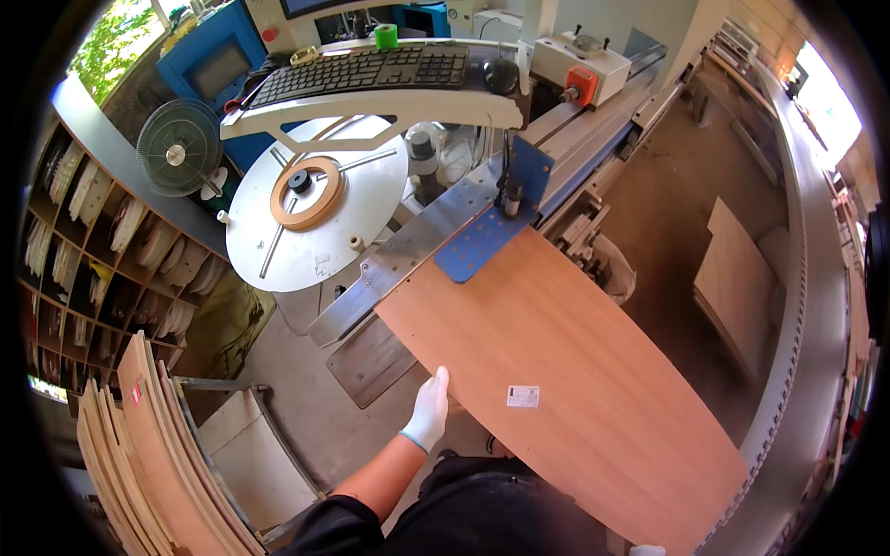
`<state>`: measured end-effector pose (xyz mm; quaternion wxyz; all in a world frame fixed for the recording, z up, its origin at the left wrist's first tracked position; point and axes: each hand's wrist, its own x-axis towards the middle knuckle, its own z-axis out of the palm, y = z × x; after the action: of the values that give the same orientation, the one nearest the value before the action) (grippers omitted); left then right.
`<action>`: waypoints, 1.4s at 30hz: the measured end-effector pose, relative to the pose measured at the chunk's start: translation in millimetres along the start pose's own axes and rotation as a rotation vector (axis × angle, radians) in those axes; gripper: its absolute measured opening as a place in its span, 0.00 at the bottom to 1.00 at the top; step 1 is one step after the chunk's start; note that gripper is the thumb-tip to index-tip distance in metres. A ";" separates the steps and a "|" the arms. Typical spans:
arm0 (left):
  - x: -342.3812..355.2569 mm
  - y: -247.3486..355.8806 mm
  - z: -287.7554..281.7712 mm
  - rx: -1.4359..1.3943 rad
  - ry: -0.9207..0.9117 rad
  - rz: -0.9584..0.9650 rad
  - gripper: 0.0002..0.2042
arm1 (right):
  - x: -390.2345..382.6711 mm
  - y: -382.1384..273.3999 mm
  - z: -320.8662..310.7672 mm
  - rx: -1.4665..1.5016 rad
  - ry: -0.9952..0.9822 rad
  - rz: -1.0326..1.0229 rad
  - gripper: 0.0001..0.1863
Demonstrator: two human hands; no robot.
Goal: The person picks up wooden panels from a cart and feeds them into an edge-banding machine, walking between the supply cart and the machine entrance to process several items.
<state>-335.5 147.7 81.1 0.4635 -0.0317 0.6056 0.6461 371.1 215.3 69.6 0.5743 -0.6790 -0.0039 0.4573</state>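
Panel of orange-brown board (593,371) stretches from the machine's metal rail (385,273) back towards the person's body, its far end lying along the rail's near edge and partly under a blue perforated plate (477,252). A small white label (523,397) sits on its upper face, nearer the left edge. The panel's near right corner reaches the toothed strip (777,398) on the right; whether they touch cannot be told.

The left hand (427,413), in a white glove with a teal cuff, is closed on the panel's left edge, thumb on top and fingers mostly hidden below. Of the right hand (646,550) only a gloved sliver shows by the panel's near end, so its grip and how far it is open cannot be told.

Beyond the rail's left end stands a round white disc (375,181) with a brown ring of coiled strip (297,221) around its hub. Above it, a pale shelf (445,108) carries a black keyboard (357,76), with a mouse (501,76) at its right end and a green roll (386,36) along the back edge. Upright boards (153,454) lean together at the person's left, well apart from the panel; a fan (178,148) stands left of the disc.
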 end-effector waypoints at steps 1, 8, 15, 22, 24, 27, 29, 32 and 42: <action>5.0 4.8 8.8 0.020 -0.009 -0.014 0.25 | 6.6 -2.7 7.6 0.004 -0.008 -0.004 0.30; 38.3 32.6 59.1 -0.013 -0.005 -0.011 0.24 | 48.1 -15.3 43.3 0.038 -0.095 -0.037 0.29; 21.5 121.3 79.1 1.371 -0.023 0.477 0.21 | 94.5 -6.0 72.6 0.228 -0.290 -0.125 0.29; 33.2 89.5 4.2 1.342 0.406 1.095 0.21 | 76.3 0.7 173.3 0.480 -0.551 -0.112 0.24; 15.9 69.8 -20.8 1.677 0.490 1.024 0.27 | 45.1 4.7 221.4 0.587 -0.472 -0.062 0.22; 17.6 63.6 -33.9 1.654 0.533 1.100 0.28 | 22.4 24.0 280.9 0.554 -0.401 0.054 0.19; 5.3 65.5 -25.8 1.865 0.560 0.872 0.38 | 6.6 34.3 305.8 0.472 -0.379 0.134 0.16; 10.2 64.6 -25.9 1.873 0.590 0.897 0.34 | -45.3 70.5 362.3 0.139 -0.566 0.241 0.16; 13.8 69.8 -15.8 1.895 0.544 0.863 0.31 | -88.7 154.4 301.3 -1.685 -1.537 -0.610 0.29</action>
<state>-396.1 154.0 121.2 -0.1181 0.4142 0.9025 -0.0059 50.8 349.6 26.8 -0.1228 -0.3613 -0.8113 0.4430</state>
